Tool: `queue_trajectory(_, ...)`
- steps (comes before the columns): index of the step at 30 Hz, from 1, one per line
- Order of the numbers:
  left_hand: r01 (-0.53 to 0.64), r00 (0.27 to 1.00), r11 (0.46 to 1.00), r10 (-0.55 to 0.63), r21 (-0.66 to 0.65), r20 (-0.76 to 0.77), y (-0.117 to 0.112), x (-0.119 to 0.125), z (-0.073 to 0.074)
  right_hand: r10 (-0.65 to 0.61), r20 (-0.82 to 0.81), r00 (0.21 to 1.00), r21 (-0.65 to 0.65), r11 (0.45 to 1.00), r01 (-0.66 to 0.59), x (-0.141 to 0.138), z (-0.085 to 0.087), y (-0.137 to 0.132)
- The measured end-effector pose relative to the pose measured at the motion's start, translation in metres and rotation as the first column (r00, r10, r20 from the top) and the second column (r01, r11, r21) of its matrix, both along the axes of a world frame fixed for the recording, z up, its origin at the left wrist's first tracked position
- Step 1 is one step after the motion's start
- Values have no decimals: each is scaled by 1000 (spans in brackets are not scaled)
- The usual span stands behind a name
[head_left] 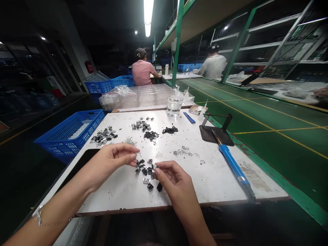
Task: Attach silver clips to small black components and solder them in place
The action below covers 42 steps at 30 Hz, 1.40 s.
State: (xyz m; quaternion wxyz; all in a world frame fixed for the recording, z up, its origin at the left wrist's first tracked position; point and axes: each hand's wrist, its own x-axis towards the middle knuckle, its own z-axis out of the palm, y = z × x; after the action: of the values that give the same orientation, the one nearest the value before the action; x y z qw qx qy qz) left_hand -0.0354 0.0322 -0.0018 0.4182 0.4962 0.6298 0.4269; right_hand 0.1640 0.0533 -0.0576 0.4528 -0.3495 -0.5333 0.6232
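Note:
My left hand (120,156) pinches a thin bent wire piece (139,154) between thumb and forefinger, above the white tabletop. Opposite it, my right hand (174,176) grips a small black-and-silver part (155,166) at the fingertips; its exact kind is too small to make out. Between and below the hands lies a loose cluster of similar black-and-silver parts (145,171). Farther back are heaps of metal-and-black parts (104,136), tiny black pieces (151,136) and more black pieces (170,130). Thin wire pieces (185,152) lie scattered right of centre.
A blue soldering iron (234,164) leans on a black metal stand (216,131) at the right. Behind are a glass of water (174,106) and a blue cutter (189,117). A blue crate (70,133) stands left. Two people sit farther off.

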Motion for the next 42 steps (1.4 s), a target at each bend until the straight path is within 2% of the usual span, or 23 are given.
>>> queue_trajectory(3,-31,992,994,43,104,-116,-16,18,-9,112,-104,988,-11,993,-114,0,-1,-2)
queue_trajectory(6,10,968,975,46,223,-245,-25,33,-22,211,-179,961,0,977,-214,1,-1,-3)
queue_trajectory(9,25,974,974,28,227,-226,-27,37,-32,254,-149,956,3,967,-256,4,1,-3)
queue_trajectory(13,39,981,957,18,286,-196,-26,31,-36,299,-100,949,-10,953,-302,6,1,-3)
queue_trajectory(17,68,968,917,35,392,-248,-29,27,-32,253,-105,962,-37,965,-258,4,-1,-1)
queue_trajectory(20,47,981,930,26,366,-191,-32,28,-28,195,-125,973,-49,978,-203,3,-3,0)
queue_trajectory(24,-7,1000,971,8,240,-2,-33,28,-27,151,-95,984,-51,986,-156,2,-5,0)
queue_trajectory(28,-8,982,999,2,34,188,-31,31,-30,109,-5,994,71,992,-109,0,-7,-4)
queue_trajectory(30,-15,963,1000,20,-19,269,-30,32,-32,85,61,995,141,986,-93,-1,-7,-7)
queue_trajectory(35,-18,929,997,42,-69,367,-29,33,-36,23,192,981,272,959,-75,-2,-6,-9)
queue_trajectory(42,95,889,993,-55,-67,454,-27,32,-41,-14,271,962,351,933,-86,-3,-5,-10)
